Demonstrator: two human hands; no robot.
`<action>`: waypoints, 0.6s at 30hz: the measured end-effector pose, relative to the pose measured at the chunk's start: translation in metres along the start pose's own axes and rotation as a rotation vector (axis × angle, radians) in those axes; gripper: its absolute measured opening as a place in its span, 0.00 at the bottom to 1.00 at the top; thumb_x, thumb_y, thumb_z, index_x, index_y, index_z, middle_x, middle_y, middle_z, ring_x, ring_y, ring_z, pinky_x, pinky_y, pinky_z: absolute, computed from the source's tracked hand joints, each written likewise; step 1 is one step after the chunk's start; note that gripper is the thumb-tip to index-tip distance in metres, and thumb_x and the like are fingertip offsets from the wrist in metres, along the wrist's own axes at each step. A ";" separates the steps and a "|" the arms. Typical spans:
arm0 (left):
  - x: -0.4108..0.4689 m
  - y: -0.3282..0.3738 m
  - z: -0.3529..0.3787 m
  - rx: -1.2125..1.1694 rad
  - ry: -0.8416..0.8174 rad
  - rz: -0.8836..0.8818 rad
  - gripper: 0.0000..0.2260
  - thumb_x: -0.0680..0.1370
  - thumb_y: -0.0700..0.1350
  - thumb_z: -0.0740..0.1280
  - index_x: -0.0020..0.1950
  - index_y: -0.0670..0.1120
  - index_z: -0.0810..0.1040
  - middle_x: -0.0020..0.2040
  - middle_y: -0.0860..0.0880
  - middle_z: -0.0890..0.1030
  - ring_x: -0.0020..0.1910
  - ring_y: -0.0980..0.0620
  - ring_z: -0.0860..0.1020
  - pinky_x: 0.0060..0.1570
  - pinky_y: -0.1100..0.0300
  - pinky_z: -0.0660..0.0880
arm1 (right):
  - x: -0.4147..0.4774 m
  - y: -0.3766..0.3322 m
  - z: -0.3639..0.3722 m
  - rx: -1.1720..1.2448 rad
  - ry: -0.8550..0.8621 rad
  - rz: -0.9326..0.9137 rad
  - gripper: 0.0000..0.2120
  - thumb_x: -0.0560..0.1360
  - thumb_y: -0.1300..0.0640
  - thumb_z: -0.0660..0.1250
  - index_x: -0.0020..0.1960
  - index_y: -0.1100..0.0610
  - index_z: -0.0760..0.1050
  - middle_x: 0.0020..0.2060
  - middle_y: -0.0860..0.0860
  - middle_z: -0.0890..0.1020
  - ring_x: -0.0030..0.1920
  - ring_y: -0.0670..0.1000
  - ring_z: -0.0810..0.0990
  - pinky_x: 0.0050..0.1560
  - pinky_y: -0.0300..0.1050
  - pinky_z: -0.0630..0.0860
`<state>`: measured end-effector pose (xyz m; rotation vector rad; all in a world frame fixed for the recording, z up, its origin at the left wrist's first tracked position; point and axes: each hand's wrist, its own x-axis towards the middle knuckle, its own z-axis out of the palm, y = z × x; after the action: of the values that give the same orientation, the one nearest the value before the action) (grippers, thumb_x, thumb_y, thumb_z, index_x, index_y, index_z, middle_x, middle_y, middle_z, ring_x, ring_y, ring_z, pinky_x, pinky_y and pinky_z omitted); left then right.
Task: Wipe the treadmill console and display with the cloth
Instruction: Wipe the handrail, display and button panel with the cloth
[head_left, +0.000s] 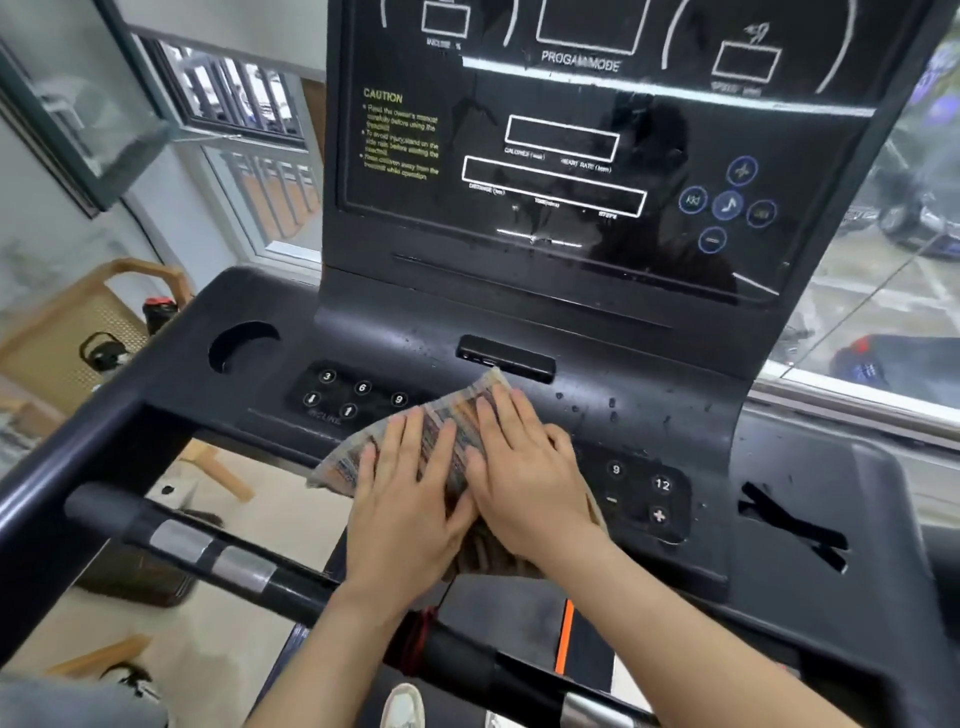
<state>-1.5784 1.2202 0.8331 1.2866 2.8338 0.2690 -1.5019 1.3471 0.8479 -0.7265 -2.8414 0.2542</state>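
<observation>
The left hand (410, 499) and right hand (524, 478) lie side by side, fingers straight and spread, pressing flat on a striped cloth (337, 465). The cloth is spread under both palms on the middle of the treadmill console (670, 410), its far corner touching a small dark slot (506, 358). Number buttons (343, 395) sit just left of the hands, and more buttons (649, 493) just right. Droplets (597, 405) dot the console beyond the right hand. The glossy display (571, 182) rises beyond the fingertips. A cup holder (241, 345) is farther left.
</observation>
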 end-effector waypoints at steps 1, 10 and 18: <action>-0.001 0.006 0.000 -0.004 -0.001 0.007 0.30 0.78 0.63 0.49 0.77 0.50 0.61 0.78 0.43 0.59 0.78 0.45 0.54 0.74 0.43 0.54 | -0.004 0.005 -0.002 -0.010 -0.024 -0.011 0.28 0.80 0.46 0.48 0.74 0.59 0.67 0.75 0.54 0.64 0.75 0.52 0.63 0.66 0.54 0.67; 0.009 0.112 0.015 -0.075 -0.074 0.320 0.27 0.78 0.58 0.53 0.74 0.48 0.69 0.74 0.46 0.68 0.74 0.46 0.65 0.70 0.46 0.57 | -0.054 0.109 -0.029 -0.062 -0.032 0.075 0.30 0.79 0.43 0.44 0.78 0.54 0.55 0.78 0.47 0.52 0.77 0.44 0.47 0.70 0.46 0.57; 0.046 0.138 0.008 -0.023 -0.117 0.273 0.31 0.79 0.61 0.44 0.80 0.51 0.42 0.79 0.50 0.40 0.78 0.51 0.38 0.75 0.50 0.37 | -0.029 0.140 -0.043 -0.088 -0.029 -0.017 0.28 0.78 0.52 0.48 0.77 0.58 0.60 0.76 0.52 0.59 0.77 0.50 0.56 0.68 0.49 0.65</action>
<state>-1.5049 1.3448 0.8499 1.6264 2.5493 0.2205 -1.4032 1.4587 0.8551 -0.7211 -2.9009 0.1385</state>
